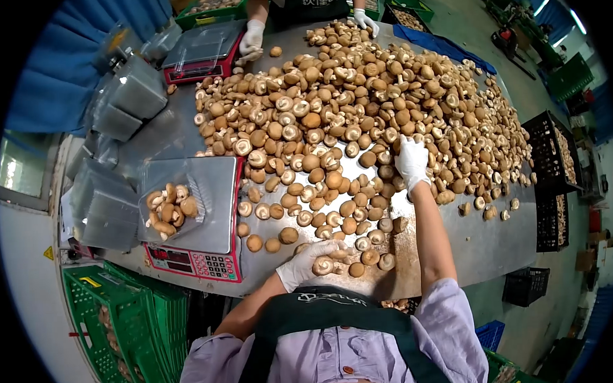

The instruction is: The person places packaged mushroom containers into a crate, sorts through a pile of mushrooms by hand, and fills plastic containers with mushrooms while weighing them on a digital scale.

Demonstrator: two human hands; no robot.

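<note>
My left hand, in a white glove, is closed around mushrooms near the table's front edge. One held mushroom shows its pale underside at the fingers. My right hand, also gloved, reaches into the big heap of brown mushrooms. Its fingers curl down among the caps, and what they grip, if anything, is hidden. Loose mushrooms lie on the metal table between my hands. To the left, a clear plastic tray of several mushrooms rests on a red-edged scale.
Across the table, another person's gloved hands are beside a second scale and the heap. Stacked clear trays line the left side. Green crates stand below left; black crates of mushrooms are at right.
</note>
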